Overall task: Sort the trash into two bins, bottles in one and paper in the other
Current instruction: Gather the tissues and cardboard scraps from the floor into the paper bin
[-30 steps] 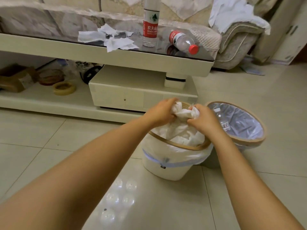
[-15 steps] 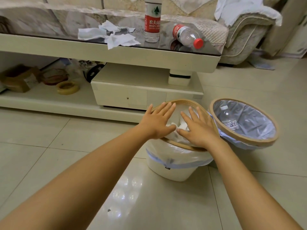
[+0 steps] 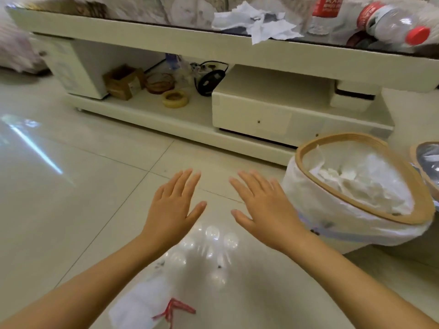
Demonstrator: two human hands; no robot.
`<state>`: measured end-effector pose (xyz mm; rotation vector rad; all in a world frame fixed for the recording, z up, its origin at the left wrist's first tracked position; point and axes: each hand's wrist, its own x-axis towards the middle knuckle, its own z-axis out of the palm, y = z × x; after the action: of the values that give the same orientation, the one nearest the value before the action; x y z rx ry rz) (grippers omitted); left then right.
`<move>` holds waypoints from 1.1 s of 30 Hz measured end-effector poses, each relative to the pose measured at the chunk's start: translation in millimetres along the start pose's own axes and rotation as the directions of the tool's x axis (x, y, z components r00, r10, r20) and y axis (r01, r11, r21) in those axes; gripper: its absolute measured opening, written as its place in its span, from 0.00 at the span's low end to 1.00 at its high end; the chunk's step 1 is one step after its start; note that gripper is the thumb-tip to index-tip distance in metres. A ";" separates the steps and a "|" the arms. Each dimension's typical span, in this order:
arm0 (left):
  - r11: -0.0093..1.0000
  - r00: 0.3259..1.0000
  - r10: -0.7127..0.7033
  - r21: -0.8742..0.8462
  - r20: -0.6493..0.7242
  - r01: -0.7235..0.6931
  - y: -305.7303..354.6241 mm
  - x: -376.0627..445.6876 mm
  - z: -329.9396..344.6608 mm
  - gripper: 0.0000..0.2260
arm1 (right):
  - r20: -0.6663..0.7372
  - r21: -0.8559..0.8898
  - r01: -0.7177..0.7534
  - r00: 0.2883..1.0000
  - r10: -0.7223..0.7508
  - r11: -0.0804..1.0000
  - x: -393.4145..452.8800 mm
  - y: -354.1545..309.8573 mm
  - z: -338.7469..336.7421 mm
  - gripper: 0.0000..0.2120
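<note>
Both hands hover flat over the glossy pale tiled floor (image 3: 71,186), palms down and fingers straight, holding nothing: the left hand (image 3: 173,207) and the right hand (image 3: 263,207) sit side by side, apart. Just right of the right hand stands a white bin with a wooden rim and plastic liner (image 3: 332,210), filled with crumpled white paper (image 3: 361,181). A second wood-rimmed bin (image 3: 427,162) shows at the right edge. On the cream coffee table (image 3: 142,36) lie crumpled white tissues (image 3: 256,24), an upright red-labelled clear bottle (image 3: 326,10) and a clear plastic bottle on its side with a red cap (image 3: 394,27).
</note>
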<state>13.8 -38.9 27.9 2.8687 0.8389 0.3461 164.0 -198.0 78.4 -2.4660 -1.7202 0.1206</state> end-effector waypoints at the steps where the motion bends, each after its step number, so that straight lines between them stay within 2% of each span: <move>1: 0.999 0.999 -0.050 0.022 0.021 0.050 -17.9 -17.7 7.4 0.30 | 0.036 -0.009 0.038 0.999 -0.037 0.999 3.2 -10.9 14.0 0.31; 5: 0.982 0.975 -0.179 0.078 0.132 0.170 -73.4 -82.9 41.2 0.30 | 0.179 -0.003 0.183 0.967 -0.179 0.983 9.1 -47.6 66.9 0.31; 8: 0.972 0.951 -0.225 0.119 0.214 0.203 -98.9 -121.7 63.2 0.30 | 0.246 0.045 0.259 0.933 -0.261 0.965 9.6 -72.1 107.7 0.31; 12: 0.969 0.918 -0.239 0.137 0.317 0.204 -122.5 -154.4 88.0 0.31 | 0.288 0.021 0.367 0.888 -0.357 0.930 6.6 -100.4 155.2 0.33; 17: 0.989 0.918 -0.107 0.133 0.383 0.059 -138.1 -169.5 110.8 0.36 | 0.341 0.055 0.461 0.825 -0.451 0.886 5.6 -119.5 194.1 0.37; 22: 0.993 0.913 0.033 0.093 0.407 -0.078 -142.0 -177.1 123.5 0.44 | 0.287 0.078 0.488 0.824 -0.489 0.869 0.2 -126.2 218.6 0.35; 26: 0.983 0.911 0.130 0.071 0.392 -0.171 -142.9 -173.2 129.2 0.48 | 0.316 0.081 0.503 0.806 -0.501 0.860 -11.2 -123.3 235.5 0.34; 29: 0.974 0.896 0.177 0.058 0.407 -0.219 -142.3 -163.9 130.4 0.49 | 0.315 0.069 0.519 0.799 -0.513 0.852 -18.7 -122.3 241.3 0.30; 33: 0.962 0.886 0.218 0.065 0.409 -0.266 -143.7 -155.3 130.9 0.42 | 0.288 0.029 0.563 0.787 -0.546 0.826 -20.1 -124.7 242.4 0.19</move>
<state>-153.9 -11.4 -153.9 2.9971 0.4395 -0.2751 7.2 -159.2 -142.1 -1.9279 -2.5315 0.3808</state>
